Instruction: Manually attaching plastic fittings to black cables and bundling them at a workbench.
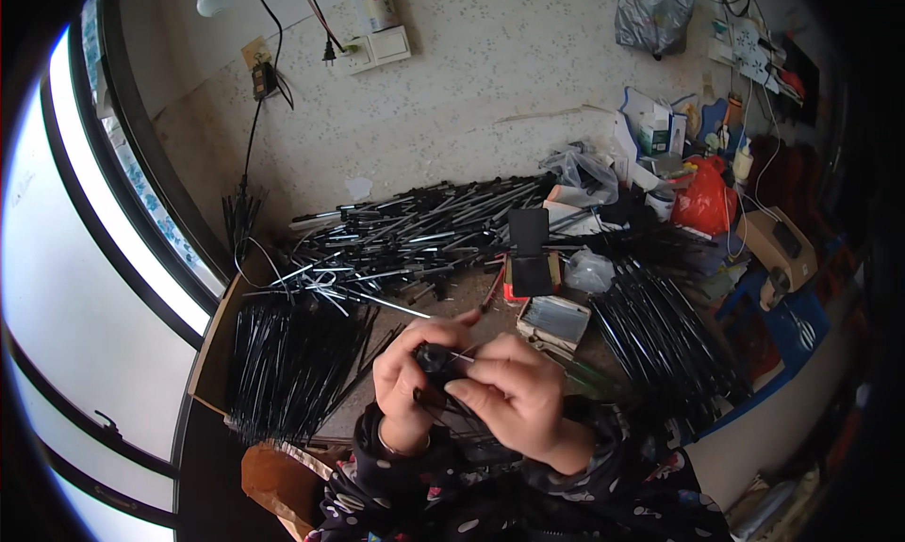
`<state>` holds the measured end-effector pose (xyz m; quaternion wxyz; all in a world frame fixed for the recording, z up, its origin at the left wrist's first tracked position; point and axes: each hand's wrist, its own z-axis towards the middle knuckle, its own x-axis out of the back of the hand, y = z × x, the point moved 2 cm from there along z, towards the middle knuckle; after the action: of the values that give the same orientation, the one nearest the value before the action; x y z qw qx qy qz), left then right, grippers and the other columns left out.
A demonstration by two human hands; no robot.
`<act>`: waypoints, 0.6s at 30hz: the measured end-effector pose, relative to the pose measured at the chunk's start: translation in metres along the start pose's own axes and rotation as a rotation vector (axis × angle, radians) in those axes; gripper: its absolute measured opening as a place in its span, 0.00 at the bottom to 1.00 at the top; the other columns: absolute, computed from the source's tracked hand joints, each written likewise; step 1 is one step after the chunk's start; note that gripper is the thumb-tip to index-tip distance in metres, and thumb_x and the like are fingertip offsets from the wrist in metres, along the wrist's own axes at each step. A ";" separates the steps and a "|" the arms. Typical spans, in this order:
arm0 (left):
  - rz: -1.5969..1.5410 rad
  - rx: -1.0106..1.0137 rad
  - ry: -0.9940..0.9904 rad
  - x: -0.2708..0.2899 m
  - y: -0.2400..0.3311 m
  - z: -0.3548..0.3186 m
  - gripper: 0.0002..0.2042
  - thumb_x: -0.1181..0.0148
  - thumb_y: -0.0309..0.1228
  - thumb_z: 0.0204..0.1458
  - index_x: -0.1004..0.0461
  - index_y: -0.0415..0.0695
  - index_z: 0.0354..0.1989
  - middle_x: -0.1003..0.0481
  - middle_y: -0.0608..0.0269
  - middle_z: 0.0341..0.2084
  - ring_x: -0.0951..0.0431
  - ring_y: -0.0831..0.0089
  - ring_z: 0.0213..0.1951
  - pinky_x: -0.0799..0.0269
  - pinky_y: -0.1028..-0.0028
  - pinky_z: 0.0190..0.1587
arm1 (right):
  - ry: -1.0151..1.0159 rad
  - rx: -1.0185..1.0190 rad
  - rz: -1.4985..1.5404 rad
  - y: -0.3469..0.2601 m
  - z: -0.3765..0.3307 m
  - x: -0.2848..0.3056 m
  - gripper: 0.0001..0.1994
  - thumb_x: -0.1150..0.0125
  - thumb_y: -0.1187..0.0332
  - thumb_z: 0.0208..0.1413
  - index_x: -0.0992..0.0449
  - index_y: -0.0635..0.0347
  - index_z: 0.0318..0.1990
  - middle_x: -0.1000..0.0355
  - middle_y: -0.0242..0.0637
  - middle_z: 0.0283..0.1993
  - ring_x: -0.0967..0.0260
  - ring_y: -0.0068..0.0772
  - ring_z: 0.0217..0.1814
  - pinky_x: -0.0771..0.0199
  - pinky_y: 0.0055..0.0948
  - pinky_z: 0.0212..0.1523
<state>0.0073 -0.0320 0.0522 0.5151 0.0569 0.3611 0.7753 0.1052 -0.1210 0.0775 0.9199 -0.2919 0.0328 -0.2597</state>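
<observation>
My left hand [403,384] is closed round a small dark bundle [433,359], perhaps the ends of black rods; its exact kind does not show. Thumb and forefinger of my right hand [514,391] are pinched together close beside it. From their tips a thin pale sliver [461,357] reaches to the dark bundle; whether it is wire or a strip I cannot tell. Dark thin lengths trail below both hands toward my lap. Just past the right hand lies an open pale box [554,321] of fine grey pieces.
Thin black rods lie bundled at left [287,368] and right [665,339]. A loose heap of black and silver rods [405,231] runs along the wall. A black flap-like piece [529,252] stands by a red box. A red plastic bag [707,198] sits at the far right.
</observation>
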 end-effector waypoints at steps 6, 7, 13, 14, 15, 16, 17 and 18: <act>0.170 0.333 0.114 -0.025 0.036 -0.016 0.15 0.38 0.28 0.43 0.32 0.37 0.38 0.31 0.62 0.34 0.32 0.76 0.38 0.37 0.78 0.42 | -0.058 0.018 -0.076 -0.014 -0.005 0.008 0.08 0.32 0.75 0.41 0.25 0.64 0.29 0.34 0.36 0.26 0.35 0.31 0.24 0.36 0.27 0.24; 0.166 0.339 0.128 -0.021 0.034 -0.019 0.15 0.38 0.28 0.43 0.32 0.37 0.38 0.31 0.62 0.34 0.32 0.76 0.38 0.37 0.78 0.42 | -0.104 -0.030 -0.075 -0.012 -0.007 0.009 0.07 0.32 0.74 0.41 0.25 0.63 0.28 0.34 0.36 0.26 0.35 0.34 0.24 0.35 0.29 0.24; 0.313 0.534 0.124 0.009 -0.008 -0.050 0.13 0.40 0.19 0.36 0.34 0.40 0.33 0.33 0.68 0.29 0.36 0.81 0.32 0.38 0.79 0.36 | -0.093 -0.089 -0.187 0.022 -0.046 -0.014 0.10 0.32 0.74 0.40 0.26 0.63 0.31 0.37 0.36 0.26 0.37 0.34 0.26 0.37 0.27 0.25; 0.300 0.538 0.184 0.013 -0.011 -0.056 0.12 0.41 0.18 0.36 0.34 0.41 0.31 0.34 0.69 0.28 0.36 0.81 0.31 0.38 0.79 0.35 | -0.078 -0.211 -0.066 0.030 -0.050 -0.016 0.10 0.31 0.74 0.40 0.26 0.63 0.31 0.38 0.36 0.26 0.38 0.34 0.26 0.37 0.27 0.25; 0.305 0.537 0.199 0.015 -0.011 -0.058 0.12 0.41 0.18 0.36 0.34 0.41 0.31 0.34 0.69 0.28 0.36 0.81 0.31 0.38 0.79 0.35 | -0.058 -0.337 0.050 0.036 -0.052 -0.017 0.11 0.31 0.74 0.40 0.26 0.64 0.32 0.38 0.35 0.26 0.38 0.34 0.26 0.38 0.26 0.25; 0.299 0.524 0.110 0.015 -0.012 -0.058 0.12 0.41 0.18 0.37 0.34 0.41 0.30 0.34 0.70 0.26 0.36 0.82 0.30 0.38 0.79 0.34 | -0.070 -0.340 0.059 0.034 -0.052 -0.018 0.11 0.31 0.74 0.40 0.26 0.64 0.32 0.38 0.35 0.26 0.38 0.34 0.26 0.38 0.26 0.25; 0.291 0.511 0.019 0.015 -0.012 -0.057 0.11 0.41 0.18 0.37 0.35 0.41 0.28 0.34 0.70 0.24 0.36 0.82 0.29 0.39 0.79 0.33 | -0.007 -0.343 0.035 0.031 -0.050 -0.017 0.10 0.31 0.74 0.39 0.26 0.63 0.31 0.38 0.34 0.26 0.38 0.34 0.27 0.38 0.26 0.25; 0.284 0.500 -0.071 0.014 -0.011 -0.058 0.10 0.41 0.18 0.37 0.35 0.41 0.27 0.34 0.70 0.23 0.37 0.82 0.28 0.39 0.79 0.32 | 0.057 -0.347 0.010 0.025 -0.049 -0.015 0.10 0.31 0.74 0.39 0.26 0.63 0.30 0.38 0.34 0.27 0.39 0.33 0.27 0.39 0.25 0.25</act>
<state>-0.0174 -0.0474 -0.0015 0.3839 0.2591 0.5111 0.7241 0.0940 -0.1214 0.0220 0.8558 -0.4386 0.1047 -0.2535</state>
